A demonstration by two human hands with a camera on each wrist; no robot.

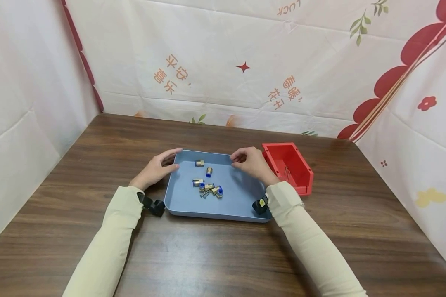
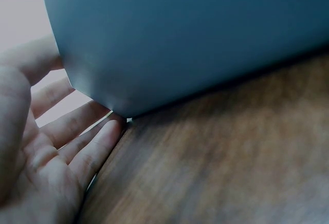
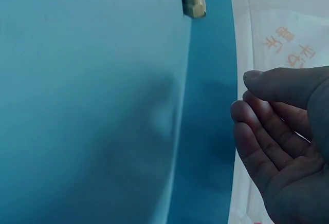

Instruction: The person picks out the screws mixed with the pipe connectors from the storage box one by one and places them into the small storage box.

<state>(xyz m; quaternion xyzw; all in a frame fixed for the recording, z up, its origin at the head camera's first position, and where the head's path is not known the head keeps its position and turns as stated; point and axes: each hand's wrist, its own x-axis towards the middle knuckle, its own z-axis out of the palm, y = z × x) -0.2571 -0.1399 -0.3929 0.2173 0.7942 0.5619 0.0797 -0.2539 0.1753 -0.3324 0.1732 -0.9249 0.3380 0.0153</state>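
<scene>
"Head view: how are the hands set?"

"Left hand (image 1: 154,169) spread at the blue tray's (image 1: 241,198) far-left corner; right hand (image 1: 253,163) at its far-right rim, empty, thumb and fingers narrowly parted."

"Touching?"

"Left wrist view shows fingertips behind that corner, hidden from above. Whether the right fingers meet the rim, I can't quite tell."

"Around them?"

"Brass fittings (image 1: 209,187) inside the tray, wood-grain table (image 1: 208,251), red bin (image 1: 301,171), printed cloth (image 1: 208,41) behind."
</scene>
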